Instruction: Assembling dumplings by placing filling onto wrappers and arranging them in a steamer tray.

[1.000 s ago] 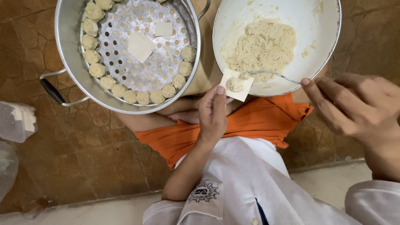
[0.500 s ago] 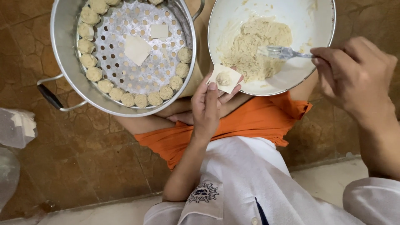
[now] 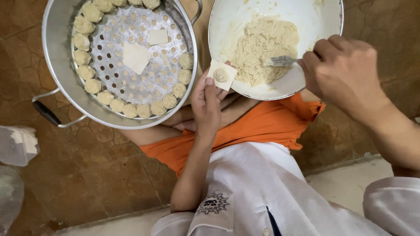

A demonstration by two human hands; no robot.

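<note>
My left hand (image 3: pixel 206 105) holds a small square dumpling wrapper (image 3: pixel 221 75) with a dab of filling on it, right at the rim of a white bowl (image 3: pixel 323 17). The bowl holds pale minced filling (image 3: pixel 262 46). My right hand (image 3: pixel 345 72) grips a metal fork (image 3: pixel 280 61) whose tines rest in the filling. To the left stands a metal steamer pot (image 3: pixel 59 65) with a perforated tray; several shaped dumplings (image 3: pixel 131 110) line its edge, and two flat wrappers (image 3: pixel 136 57) lie in its middle.
I sit on a brown tiled floor (image 3: pixel 87 175) in orange shorts and a white shirt. A clear plastic bag with wrappers (image 3: pixel 17 144) lies at the far left. The pot's black handle (image 3: pixel 46 112) sticks out to the lower left.
My right hand has brought the fork from the bowl's right rim into the filling. The left hand with the wrapper stays at the bowl's rim. The view has shifted slightly.
</note>
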